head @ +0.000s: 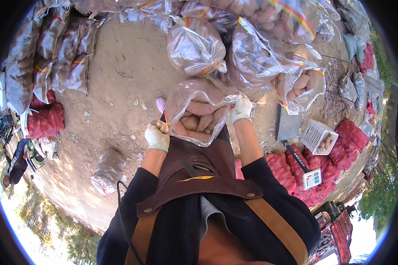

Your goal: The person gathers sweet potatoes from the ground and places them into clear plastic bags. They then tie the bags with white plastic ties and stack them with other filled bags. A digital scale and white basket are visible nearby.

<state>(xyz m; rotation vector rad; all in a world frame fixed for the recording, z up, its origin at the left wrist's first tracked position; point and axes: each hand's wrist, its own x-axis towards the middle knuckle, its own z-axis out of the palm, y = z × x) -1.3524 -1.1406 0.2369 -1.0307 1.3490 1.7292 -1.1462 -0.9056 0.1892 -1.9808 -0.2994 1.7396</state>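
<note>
Directly before me stands a clear plastic bag (204,94) with its mouth spread wide. Several sweet potatoes (199,117) show inside it. My left hand (157,135), in a pale knit glove, grips the bag's rim on the left side. The opposite side of the rim is bunched in my right hand (242,109), also gloved. The bag's base is hidden from this angle. Just beyond it sit a tied plastic bag (195,49) and another full bag (252,56). To the right, an open bag (298,86) shows more sweet potatoes.
A platform scale (288,123) with its display (312,179) stands at right, beside a white plastic crate (318,136) and red mesh sacks (321,172). Filled bags (63,49) line the far left. A plastic roll or bag (109,170) lies on the dirt ground (129,69).
</note>
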